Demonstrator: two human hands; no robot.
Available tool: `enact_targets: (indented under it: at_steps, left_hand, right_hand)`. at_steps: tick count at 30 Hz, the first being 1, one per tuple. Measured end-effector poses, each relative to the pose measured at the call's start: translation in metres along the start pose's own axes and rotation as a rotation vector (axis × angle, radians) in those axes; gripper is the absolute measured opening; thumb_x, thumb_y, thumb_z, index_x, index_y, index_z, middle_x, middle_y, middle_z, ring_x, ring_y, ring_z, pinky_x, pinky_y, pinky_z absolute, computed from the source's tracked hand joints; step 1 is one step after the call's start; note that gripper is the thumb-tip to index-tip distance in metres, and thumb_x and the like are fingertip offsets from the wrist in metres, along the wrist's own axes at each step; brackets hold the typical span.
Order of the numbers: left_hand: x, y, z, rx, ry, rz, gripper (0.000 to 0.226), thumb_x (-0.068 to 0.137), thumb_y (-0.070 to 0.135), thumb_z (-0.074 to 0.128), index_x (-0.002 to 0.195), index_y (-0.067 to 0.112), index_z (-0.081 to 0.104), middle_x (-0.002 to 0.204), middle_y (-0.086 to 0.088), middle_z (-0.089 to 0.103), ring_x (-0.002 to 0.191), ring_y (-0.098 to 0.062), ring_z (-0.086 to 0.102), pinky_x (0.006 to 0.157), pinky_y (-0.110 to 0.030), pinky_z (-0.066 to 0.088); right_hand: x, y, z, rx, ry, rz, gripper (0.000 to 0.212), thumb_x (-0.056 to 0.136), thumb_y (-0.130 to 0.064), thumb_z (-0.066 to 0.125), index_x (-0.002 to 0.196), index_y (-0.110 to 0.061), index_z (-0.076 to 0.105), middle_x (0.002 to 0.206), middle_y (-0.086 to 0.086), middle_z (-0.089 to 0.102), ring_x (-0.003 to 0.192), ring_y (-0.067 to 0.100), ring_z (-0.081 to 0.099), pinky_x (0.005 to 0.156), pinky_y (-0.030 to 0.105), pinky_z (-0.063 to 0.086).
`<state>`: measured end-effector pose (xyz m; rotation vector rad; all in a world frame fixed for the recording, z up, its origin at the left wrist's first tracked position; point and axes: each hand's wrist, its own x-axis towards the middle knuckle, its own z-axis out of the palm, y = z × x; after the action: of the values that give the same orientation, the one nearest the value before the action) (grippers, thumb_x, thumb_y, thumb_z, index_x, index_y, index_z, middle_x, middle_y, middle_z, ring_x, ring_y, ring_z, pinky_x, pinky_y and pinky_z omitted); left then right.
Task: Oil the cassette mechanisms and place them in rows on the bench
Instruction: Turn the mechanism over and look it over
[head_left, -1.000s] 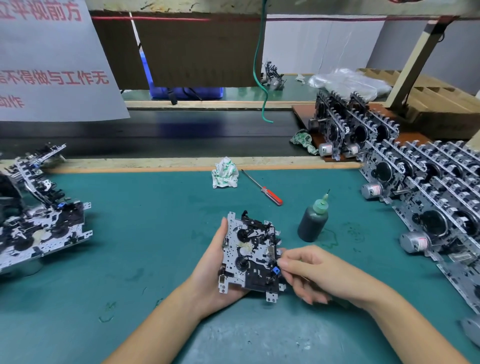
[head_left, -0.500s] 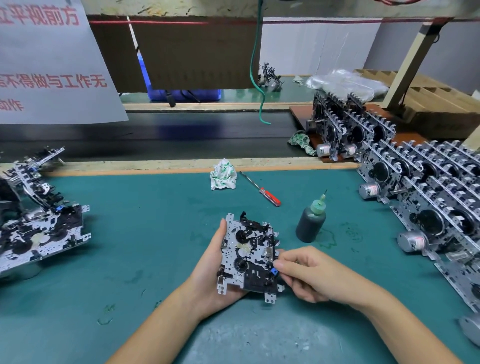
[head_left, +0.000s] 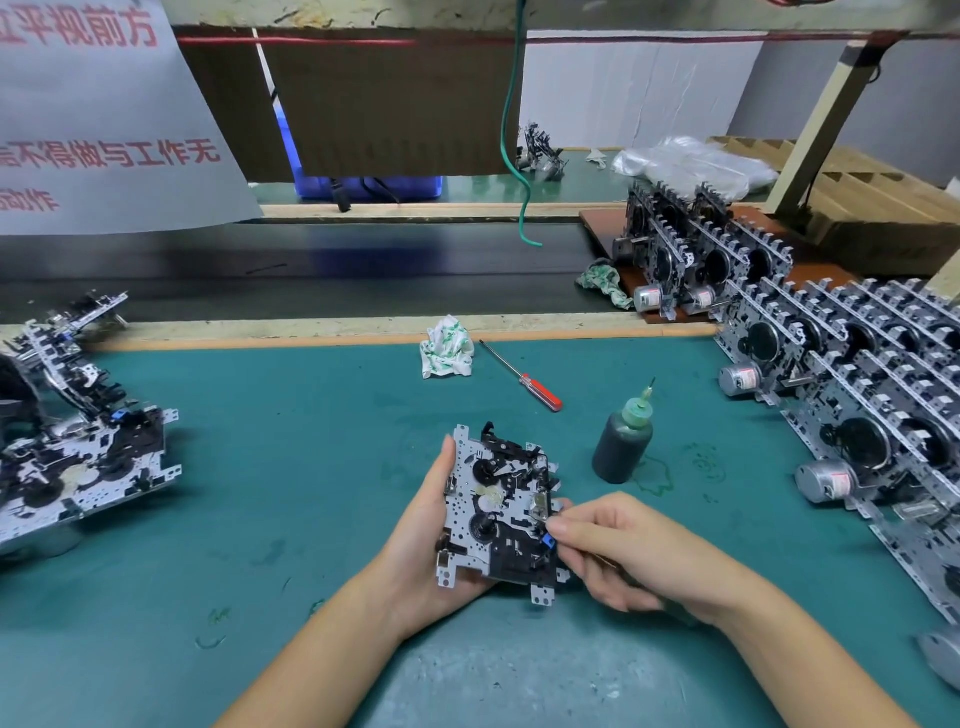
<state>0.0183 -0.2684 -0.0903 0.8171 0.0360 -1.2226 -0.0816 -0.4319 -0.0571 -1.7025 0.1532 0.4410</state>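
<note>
The left hand (head_left: 426, 540) cups a cassette mechanism (head_left: 501, 512) from below, thumb along its left edge; the right hand (head_left: 623, 551) pinches its right edge near a small blue part; both are above the green bench mat (head_left: 291, 467), near the front edge; an oil bottle (head_left: 622, 441) stands just beside, a red screwdriver (head_left: 524, 376) and a crumpled cloth (head_left: 447, 353) further back; rows of mechanisms (head_left: 852, 395) fill the right side, a loose pile (head_left: 78, 441) the left; open mat lies between; the held plate is silver with black parts.
</note>
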Motion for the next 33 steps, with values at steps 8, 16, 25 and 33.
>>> enact_targets:
  at_steps: [8,16,25,33]
  left_hand:
    - [-0.001,0.001,0.002,0.001,0.012,0.011,0.078,0.086,0.067,0.035,0.118,0.003,0.066,0.124,-0.025,0.060,0.105,-0.032,0.064,0.093,-0.040,0.049]
    - [0.000,0.000,0.004,0.021,0.051,0.034,0.075,0.085,0.067,0.036,0.114,0.006,0.068,0.120,-0.023,0.063,0.103,-0.030,0.066,0.090,-0.037,0.053]
    - [0.004,-0.001,0.006,0.010,0.089,0.052,0.071,0.083,0.065,0.041,0.105,0.005,0.073,0.116,-0.023,0.065,0.098,-0.032,0.068,0.088,-0.041,0.049]
    - [0.005,-0.003,0.006,0.031,0.093,0.057,0.071,0.084,0.066,0.038,0.094,0.006,0.077,0.109,-0.021,0.069,0.094,-0.030,0.069,0.078,-0.036,0.055]
  right_hand:
    - [-0.001,0.002,0.002,-0.054,0.107,0.056,0.051,0.094,-0.038,0.048,0.048,-0.019,0.057,0.033,0.000,0.041,0.028,0.010,0.026,0.033,0.015,0.022]
    - [0.000,0.000,0.001,-0.093,0.071,0.081,0.058,0.098,-0.038,0.041,0.045,-0.014,0.044,0.027,0.000,0.032,0.023,0.009,0.023,0.035,0.010,0.026]
    - [0.001,-0.007,-0.003,-0.218,0.047,0.141,0.064,0.099,-0.042,0.038,0.040,-0.019,0.036,0.027,-0.001,0.026,0.025,0.010,0.020,0.033,0.016,0.020]
    - [0.000,-0.007,-0.006,-0.319,0.011,0.128,0.068,0.099,-0.046,0.035,0.036,-0.020,0.035,0.029,-0.001,0.025,0.029,0.014,0.023,0.038,0.022,0.024]
